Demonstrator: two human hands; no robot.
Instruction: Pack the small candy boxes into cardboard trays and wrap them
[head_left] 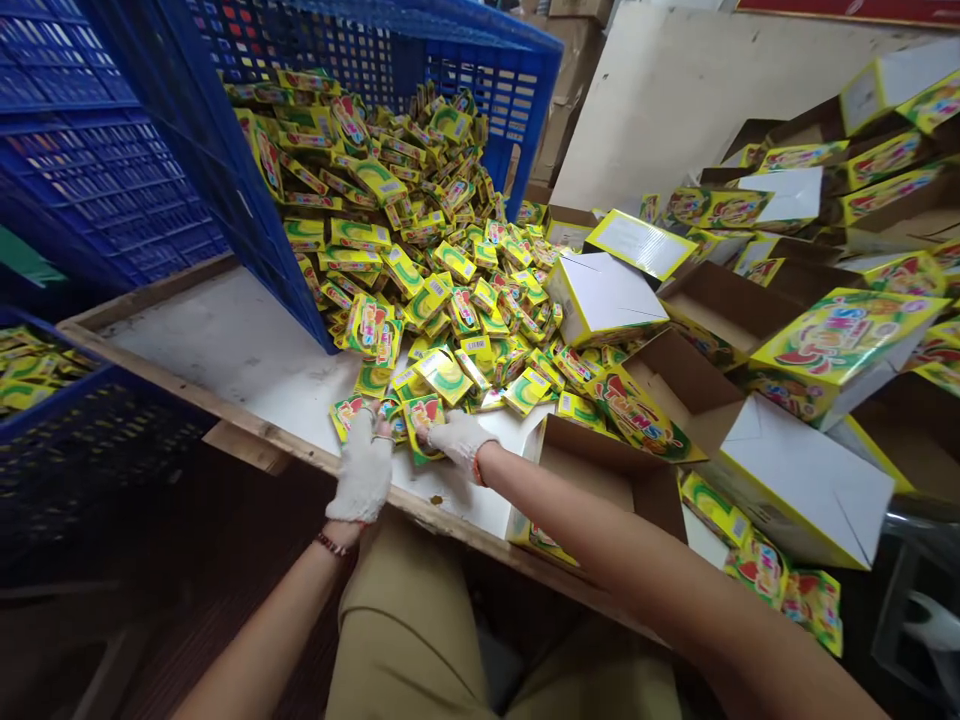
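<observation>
White tabletop (247, 360), gloved left hand (364, 470) and right hand (457, 438) on sachets (420, 410)

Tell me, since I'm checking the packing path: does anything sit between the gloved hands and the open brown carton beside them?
Nothing visible does. The left hand and right hand rest on yellow sachets at the table's near edge, and the open carton stands just right of the right hand, its mouth uncovered.

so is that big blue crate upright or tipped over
Tipped: the blue crate lies on its side, its open mouth facing the table, and small packets spill out.
</observation>
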